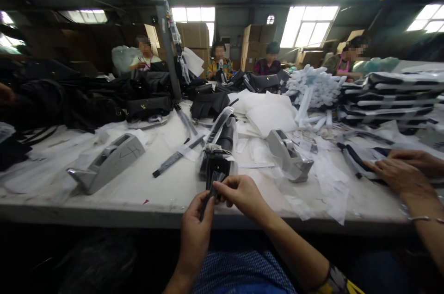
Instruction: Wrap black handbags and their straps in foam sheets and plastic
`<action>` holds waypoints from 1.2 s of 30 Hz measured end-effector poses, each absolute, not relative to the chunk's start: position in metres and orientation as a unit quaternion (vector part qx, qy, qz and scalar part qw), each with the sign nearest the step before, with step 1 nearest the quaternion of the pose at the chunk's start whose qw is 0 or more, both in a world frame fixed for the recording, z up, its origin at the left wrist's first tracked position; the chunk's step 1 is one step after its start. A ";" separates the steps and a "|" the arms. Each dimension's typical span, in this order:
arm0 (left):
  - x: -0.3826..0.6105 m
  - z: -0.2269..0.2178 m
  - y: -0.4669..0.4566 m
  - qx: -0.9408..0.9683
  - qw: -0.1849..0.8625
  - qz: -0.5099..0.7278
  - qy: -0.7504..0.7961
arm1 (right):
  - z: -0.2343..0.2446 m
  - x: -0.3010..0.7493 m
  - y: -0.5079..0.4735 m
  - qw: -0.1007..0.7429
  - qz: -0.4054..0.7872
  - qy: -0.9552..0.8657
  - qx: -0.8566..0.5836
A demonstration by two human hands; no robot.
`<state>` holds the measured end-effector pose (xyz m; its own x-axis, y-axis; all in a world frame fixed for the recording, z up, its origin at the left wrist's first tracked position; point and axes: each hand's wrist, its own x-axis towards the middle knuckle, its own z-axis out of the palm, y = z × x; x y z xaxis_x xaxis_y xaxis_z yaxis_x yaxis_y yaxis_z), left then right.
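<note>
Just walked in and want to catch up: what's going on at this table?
The person's left hand and right hand pinch a black strap at the near edge of the table. It seems to belong to the plastic-wrapped black bag lying just beyond. A left tape dispenser and a right tape dispenser flank the bag. At right, a co-worker's hands rest on wrapped straps.

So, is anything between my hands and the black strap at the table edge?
Nothing visible. The left hand and right hand both pinch the black strap, which runs up to the plastic-wrapped bag just behind.
</note>
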<state>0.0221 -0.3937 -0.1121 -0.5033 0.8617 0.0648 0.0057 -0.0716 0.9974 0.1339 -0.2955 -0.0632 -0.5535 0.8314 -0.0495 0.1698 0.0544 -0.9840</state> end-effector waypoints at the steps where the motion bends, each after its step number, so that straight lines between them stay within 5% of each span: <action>1: 0.022 -0.112 -0.394 0.353 0.359 0.634 0.587 | -0.063 0.137 -0.293 0.272 0.584 -0.670 -0.368; 11: 0.017 -0.098 -0.395 0.217 0.562 0.619 0.503 | -0.083 0.142 -0.292 0.280 0.619 -0.685 -0.262; 19: 0.016 -0.093 -0.393 0.205 0.589 0.591 0.511 | -0.090 0.128 -0.307 0.359 0.490 -0.721 -0.333; 36: 0.022 -0.089 -0.396 0.229 0.579 0.596 0.507 | -0.091 0.116 -0.300 0.319 0.566 -0.675 -0.350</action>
